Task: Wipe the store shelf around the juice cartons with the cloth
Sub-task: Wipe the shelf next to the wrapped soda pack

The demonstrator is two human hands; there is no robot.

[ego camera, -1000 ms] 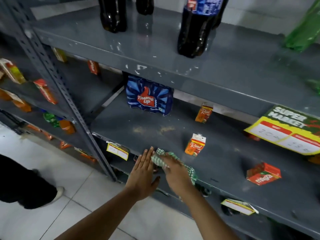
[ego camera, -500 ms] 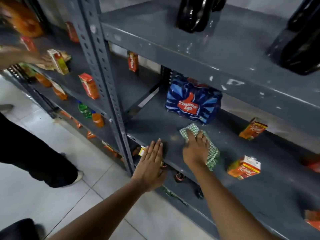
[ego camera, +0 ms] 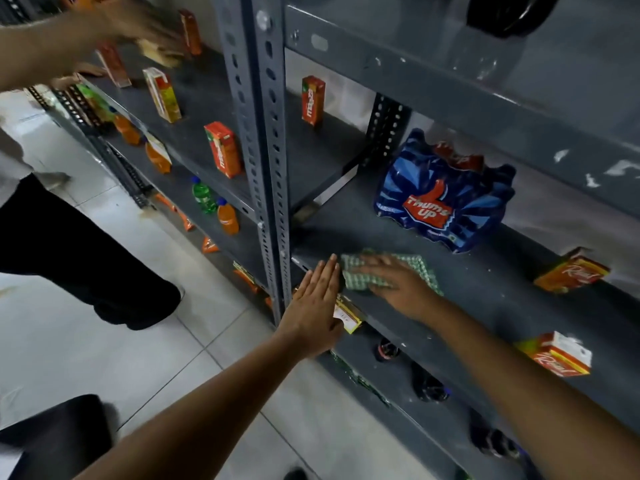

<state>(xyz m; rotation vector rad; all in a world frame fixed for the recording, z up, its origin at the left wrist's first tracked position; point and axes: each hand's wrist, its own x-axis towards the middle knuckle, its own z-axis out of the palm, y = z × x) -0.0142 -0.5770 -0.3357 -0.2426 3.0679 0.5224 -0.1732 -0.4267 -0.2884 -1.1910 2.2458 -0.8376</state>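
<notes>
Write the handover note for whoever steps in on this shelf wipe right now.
Right hand: flat, palm down, pressing the green checked cloth onto the middle shelf near its front left corner.
Left hand: open, empty, fingers straight, at the shelf's front edge beside the cloth.
Thums Up pack sits behind the cloth; two Real juice cartons lie tipped over further right.
Done: cannot tell how much is wiped.
Left: white specks show near the cartons; wipe around both cartons.
</notes>
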